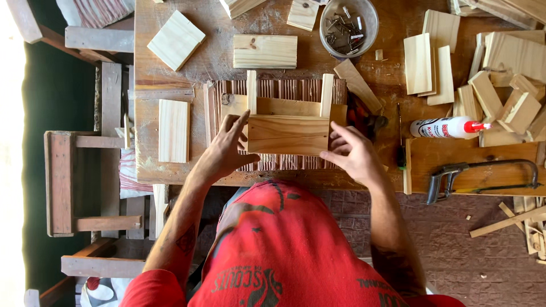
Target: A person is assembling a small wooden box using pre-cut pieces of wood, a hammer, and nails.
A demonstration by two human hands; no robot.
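Wooden box frame (287, 122) sits on a ribbed mat (273, 91) near the front edge of the tabletop (222, 54), just ahead of the person's red shirt. Its front panel faces up, and two thin uprights rise at its back corners; the inside is hard to make out. The left hand (224, 150) rests spread against the frame's left end, fingers extended along the wood. The right hand (355, 152) presses the right end with curled fingers, hiding that corner, so the joint there cannot be seen.

A dark tool lies partly hidden behind the right hand, its shape unclear. Right of it, a white glue bottle (446, 127) with a red cap lies on its side, its label turned up. Below that, a hacksaw (483, 176) lies on a board. A round bowl of nails (348, 25) stands behind the frame. Loose pale boards (173, 129) lie to the left, and a heap of offcuts (506, 96), cut off by the picture's edge, fills the right.
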